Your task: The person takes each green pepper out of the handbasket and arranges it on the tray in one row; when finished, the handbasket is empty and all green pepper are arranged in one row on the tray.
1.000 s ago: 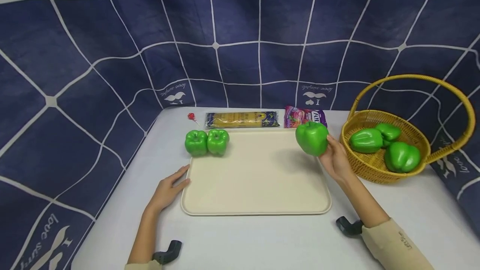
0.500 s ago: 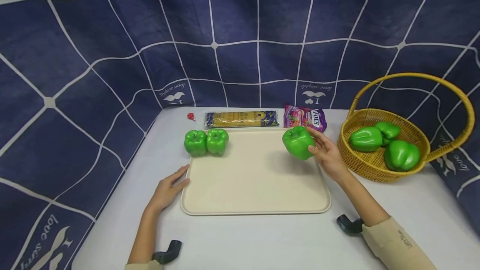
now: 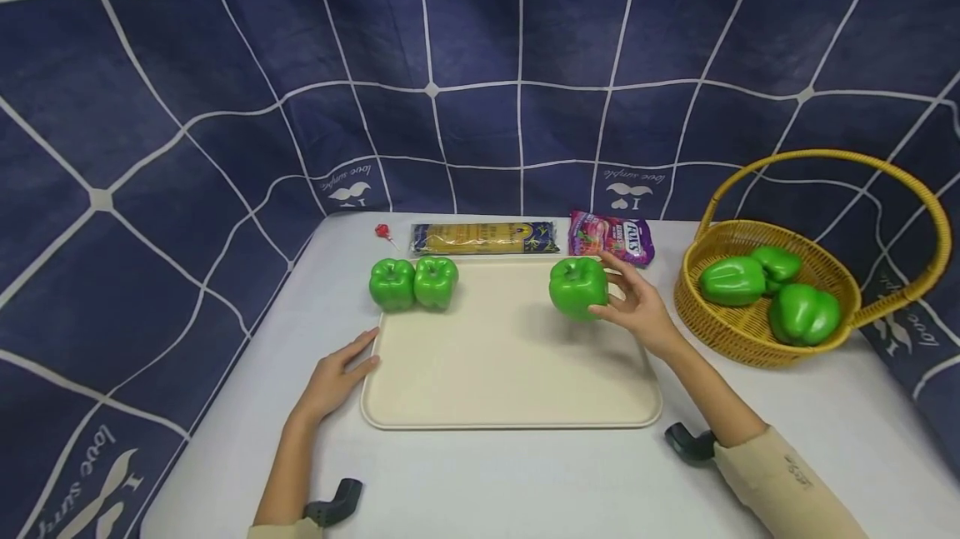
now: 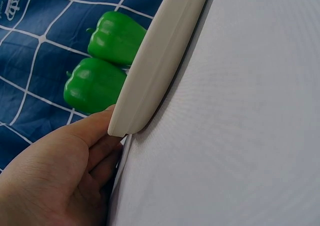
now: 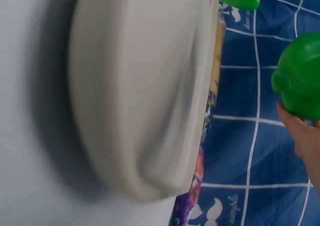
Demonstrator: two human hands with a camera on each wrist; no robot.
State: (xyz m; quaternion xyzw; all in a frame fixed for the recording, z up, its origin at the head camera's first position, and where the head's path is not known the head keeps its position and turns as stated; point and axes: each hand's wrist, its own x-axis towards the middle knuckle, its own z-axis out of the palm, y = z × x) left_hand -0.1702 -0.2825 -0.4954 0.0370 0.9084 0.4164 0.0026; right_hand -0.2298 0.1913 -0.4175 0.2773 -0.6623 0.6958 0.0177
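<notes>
My right hand (image 3: 641, 310) grips a green bell pepper (image 3: 577, 287), thumb on its near side and fingers behind. In the head view the pepper hangs over the right back part of a cream tray (image 3: 510, 381), with its shadow on the tray below. The right wrist view shows the same pepper (image 5: 302, 78) at the right edge, held by the fingertips. My left hand (image 3: 333, 381) lies at the tray's left edge, fingers extended, touching the rim (image 4: 150, 71). Two more green bell peppers (image 3: 392, 285) sit side by side at the tray's back left corner.
A yellow wicker basket (image 3: 720, 335) with a tall handle stands at the right, several green peppers (image 3: 806, 314) inside. Behind the tray lie a red lollipop (image 3: 383, 231), a long yellow noodle packet (image 3: 483, 237) and a purple candy bag (image 3: 615, 237). Blue checked cloth (image 3: 480, 39) hangs behind.
My right hand has carried the bell pepper leftward and slightly down over the tray, away from the basket, turning it more upright. The left hand has stayed at the tray's edge.
</notes>
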